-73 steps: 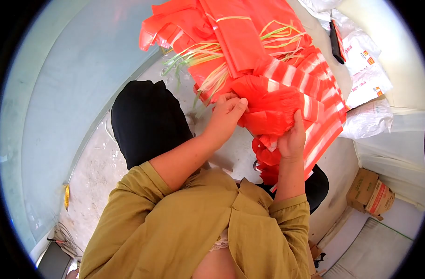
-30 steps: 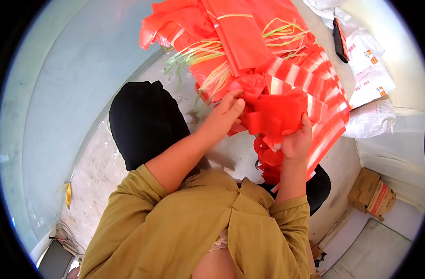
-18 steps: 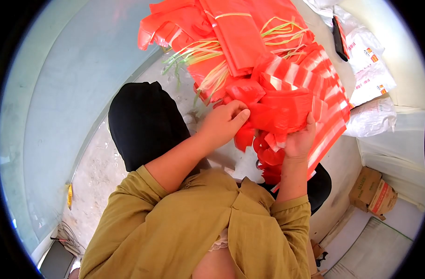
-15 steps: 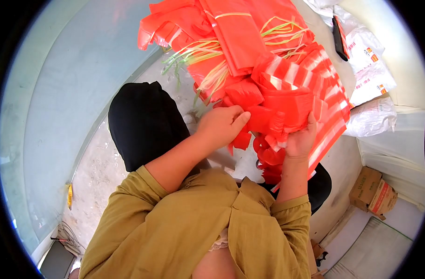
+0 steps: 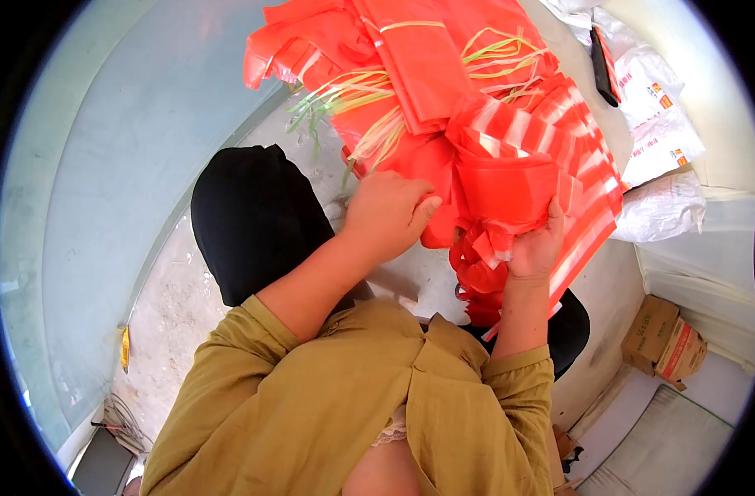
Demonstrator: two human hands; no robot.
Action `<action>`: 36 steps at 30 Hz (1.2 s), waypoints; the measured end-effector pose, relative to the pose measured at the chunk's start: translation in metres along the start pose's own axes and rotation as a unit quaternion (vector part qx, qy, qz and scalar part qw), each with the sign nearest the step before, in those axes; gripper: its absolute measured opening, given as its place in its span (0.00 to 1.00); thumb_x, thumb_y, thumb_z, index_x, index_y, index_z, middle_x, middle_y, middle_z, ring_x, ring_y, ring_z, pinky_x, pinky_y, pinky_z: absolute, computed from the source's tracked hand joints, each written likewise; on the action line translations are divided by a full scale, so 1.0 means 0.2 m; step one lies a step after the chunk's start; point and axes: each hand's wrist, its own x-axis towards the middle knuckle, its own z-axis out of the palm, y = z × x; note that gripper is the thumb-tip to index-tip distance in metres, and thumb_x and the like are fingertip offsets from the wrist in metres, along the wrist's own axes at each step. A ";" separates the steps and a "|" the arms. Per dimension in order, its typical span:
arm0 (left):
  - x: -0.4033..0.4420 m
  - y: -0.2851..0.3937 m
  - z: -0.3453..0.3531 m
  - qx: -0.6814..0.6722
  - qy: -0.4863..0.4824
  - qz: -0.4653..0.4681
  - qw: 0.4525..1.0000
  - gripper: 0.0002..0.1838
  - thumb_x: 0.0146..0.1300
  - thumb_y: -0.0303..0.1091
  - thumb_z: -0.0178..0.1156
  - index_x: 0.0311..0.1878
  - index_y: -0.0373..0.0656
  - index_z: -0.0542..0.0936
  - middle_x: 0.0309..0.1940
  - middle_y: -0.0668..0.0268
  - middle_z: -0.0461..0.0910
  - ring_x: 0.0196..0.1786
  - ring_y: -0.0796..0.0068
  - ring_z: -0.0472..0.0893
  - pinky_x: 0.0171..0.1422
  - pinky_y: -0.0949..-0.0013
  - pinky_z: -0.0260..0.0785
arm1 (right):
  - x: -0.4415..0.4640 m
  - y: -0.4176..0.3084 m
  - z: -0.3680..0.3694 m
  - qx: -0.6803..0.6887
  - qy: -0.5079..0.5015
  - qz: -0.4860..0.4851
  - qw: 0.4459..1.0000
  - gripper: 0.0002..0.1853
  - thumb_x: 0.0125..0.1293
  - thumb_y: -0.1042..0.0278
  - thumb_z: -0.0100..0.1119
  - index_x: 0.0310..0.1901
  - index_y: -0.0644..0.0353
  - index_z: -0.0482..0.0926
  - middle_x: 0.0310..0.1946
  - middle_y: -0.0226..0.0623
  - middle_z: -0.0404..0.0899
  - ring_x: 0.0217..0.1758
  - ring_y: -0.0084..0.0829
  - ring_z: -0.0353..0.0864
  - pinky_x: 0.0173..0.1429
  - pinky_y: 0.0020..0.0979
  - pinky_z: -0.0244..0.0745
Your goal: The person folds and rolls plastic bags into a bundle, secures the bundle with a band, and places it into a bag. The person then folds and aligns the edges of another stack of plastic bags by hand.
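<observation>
My right hand (image 5: 535, 245) is closed around the lower end of a bunch of red plastic bags (image 5: 507, 192), its fingers mostly hidden behind the plastic. Beside the bunch on its left is my left hand (image 5: 391, 213), thumb and forefinger a little apart; the other fingertips are hard to see. A loose red flap hangs just past that thumb. Cut, curled bag edges (image 5: 479, 277) dangle below the bunch. Red-and-white striped bags (image 5: 582, 165) spread out on the right. Farther up lie folded red bags (image 5: 417, 62) tied with a pale band.
Yellow-green plastic strips (image 5: 357, 89) trail from the pile. At the right are a dark phone-like object (image 5: 604, 66), white printed sacks (image 5: 654, 124) and a cardboard box (image 5: 652, 337). My dark-clad knee (image 5: 258, 219) is left of the pile. A pale curved panel (image 5: 138, 165) stands at the left.
My left hand has shifted slightly left, and its thumb and forefinger have parted. The crumpled red plastic near it has unfolded and hangs smoother. My right hand stays at the bunch.
</observation>
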 end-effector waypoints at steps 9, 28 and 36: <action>-0.04 0.01 0.03 -0.107 -0.012 -0.117 0.987 0.22 0.74 0.51 0.54 0.50 0.41 0.83 0.38 0.55 0.86 0.44 0.55 0.85 0.49 0.57 0.76 | -0.04 0.01 0.03 0.013 -0.035 0.030 0.999 0.26 0.80 0.54 0.42 0.69 0.63 0.70 0.70 0.42 0.73 0.72 0.42 0.71 0.78 0.46 0.63; -0.03 -0.10 0.08 -0.394 -0.114 -0.263 0.873 0.28 0.75 0.45 0.55 0.74 0.44 0.67 0.62 0.57 0.77 0.59 0.64 0.79 0.64 0.60 0.71 | -0.28 0.11 0.14 -0.494 -0.370 0.038 0.786 0.18 0.72 0.65 0.56 0.58 0.66 0.81 0.52 0.39 0.84 0.52 0.30 0.82 0.60 0.31 0.74; -0.04 0.00 0.01 -0.109 -0.082 -0.203 0.970 0.25 0.64 0.29 0.59 0.65 0.44 0.72 0.43 0.54 0.82 0.46 0.55 0.83 0.51 0.58 0.75 | -0.14 -0.19 -0.18 -0.506 -0.048 -0.158 0.847 0.17 0.75 0.69 0.52 0.60 0.65 0.81 0.58 0.37 0.82 0.61 0.28 0.79 0.67 0.32 0.71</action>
